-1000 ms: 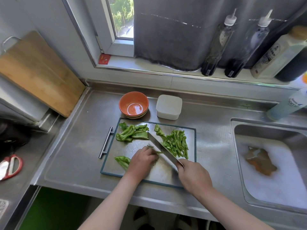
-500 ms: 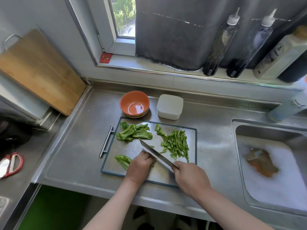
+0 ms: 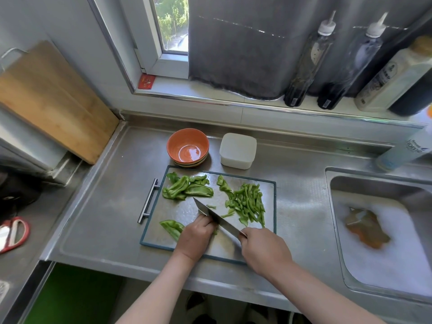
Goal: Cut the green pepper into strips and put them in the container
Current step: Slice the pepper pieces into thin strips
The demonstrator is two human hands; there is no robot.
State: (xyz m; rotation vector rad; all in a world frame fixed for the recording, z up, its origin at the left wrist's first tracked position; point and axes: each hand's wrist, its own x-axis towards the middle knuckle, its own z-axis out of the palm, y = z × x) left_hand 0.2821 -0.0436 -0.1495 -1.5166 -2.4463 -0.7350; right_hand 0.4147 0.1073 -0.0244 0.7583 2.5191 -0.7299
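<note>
On the steel cutting board (image 3: 268,232), my left hand (image 3: 195,237) presses curled fingers down on a green pepper piece (image 3: 171,228) that sticks out to its left. My right hand (image 3: 264,251) grips the handle of a knife (image 3: 217,218), whose blade lies against the left fingers with its tip pointing up-left. A pile of cut strips (image 3: 247,204) lies on the board's right half. Larger uncut pepper pieces (image 3: 187,187) sit at the board's top left. The white container (image 3: 238,150) stands behind the board.
An orange bowl (image 3: 187,147) stands left of the container. A sink (image 3: 378,230) with foamy water is at the right. Bottles (image 3: 306,66) line the window sill. A wooden board (image 3: 49,99) leans at the left, red scissors (image 3: 12,232) below it.
The knife has moved left across the board, away from the strip pile, and now lies closer against my left fingers. My left hand has drawn back slightly toward the front edge.
</note>
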